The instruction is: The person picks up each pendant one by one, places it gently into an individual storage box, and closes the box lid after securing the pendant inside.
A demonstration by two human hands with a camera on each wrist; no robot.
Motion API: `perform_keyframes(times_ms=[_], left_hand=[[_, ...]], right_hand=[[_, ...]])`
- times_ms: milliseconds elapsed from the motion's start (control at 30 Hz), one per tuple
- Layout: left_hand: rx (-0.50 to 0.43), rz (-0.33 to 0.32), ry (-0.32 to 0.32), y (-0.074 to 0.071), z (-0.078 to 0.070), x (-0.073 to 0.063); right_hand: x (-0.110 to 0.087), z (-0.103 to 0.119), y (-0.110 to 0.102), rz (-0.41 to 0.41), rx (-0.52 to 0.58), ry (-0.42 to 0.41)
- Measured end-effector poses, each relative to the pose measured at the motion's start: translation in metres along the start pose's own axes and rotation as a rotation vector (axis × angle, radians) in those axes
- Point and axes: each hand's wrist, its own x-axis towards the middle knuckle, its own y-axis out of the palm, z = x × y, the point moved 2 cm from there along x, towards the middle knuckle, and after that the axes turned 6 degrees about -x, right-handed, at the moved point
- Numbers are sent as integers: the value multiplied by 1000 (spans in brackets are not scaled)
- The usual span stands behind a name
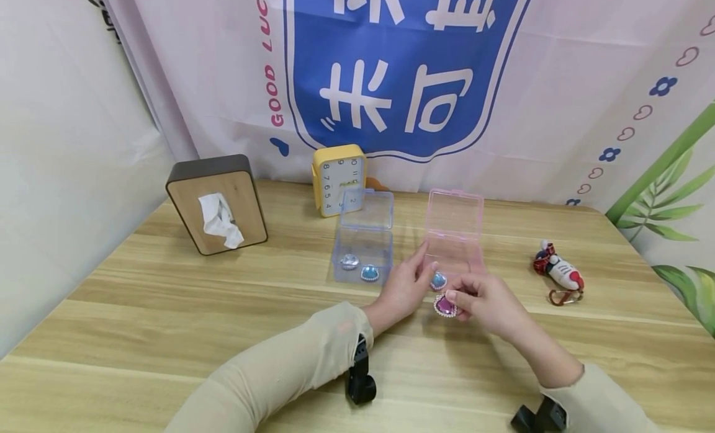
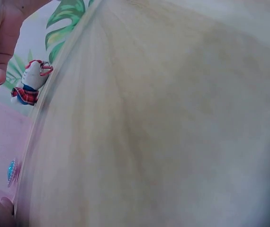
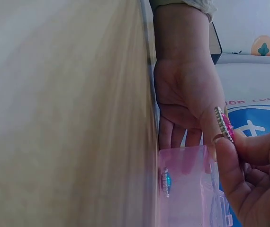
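Observation:
My right hand [image 1: 486, 303] pinches a pink gem ornament [image 1: 445, 306] with a pearly beaded rim between thumb and fingertips, just in front of the pink clear plastic box [image 1: 475, 253]. In the right wrist view the ornament [image 3: 225, 125] is edge-on. My left hand [image 1: 403, 290] rests against the box's left side, its fingers extended along the wall. Inside that box, near the front, lies a blue gem ornament [image 1: 438, 280]. Left of it stands a blue clear box [image 1: 363, 241], lid up, holding a pale gem ornament [image 1: 349, 262] and a blue one [image 1: 370, 272].
A yellow clock [image 1: 339, 180] stands behind the blue box. A wooden-faced tissue box [image 1: 218, 203] is at the back left. A small plush keychain [image 1: 561, 273] with a red carabiner lies to the right. A printed cloth [image 1: 402, 79] hangs behind the wooden table [image 1: 268, 334].

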Motion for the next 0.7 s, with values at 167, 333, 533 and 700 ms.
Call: perform_keyframes(times_ms=[167,333,533,700], left_hand=[[-9,0,-5,0,1,0],[-18,1,-8,0,0,0],[-16,2,-1,1,1,0],[-11,4,-8,0,1,0]], right_hand=[[3,0,-6,-46,-21,11],[6,1,-10,-90,-47,-5],[11,-1,-13,-121,-41,-8],[15,-2,-16,-168,-48,-9]])
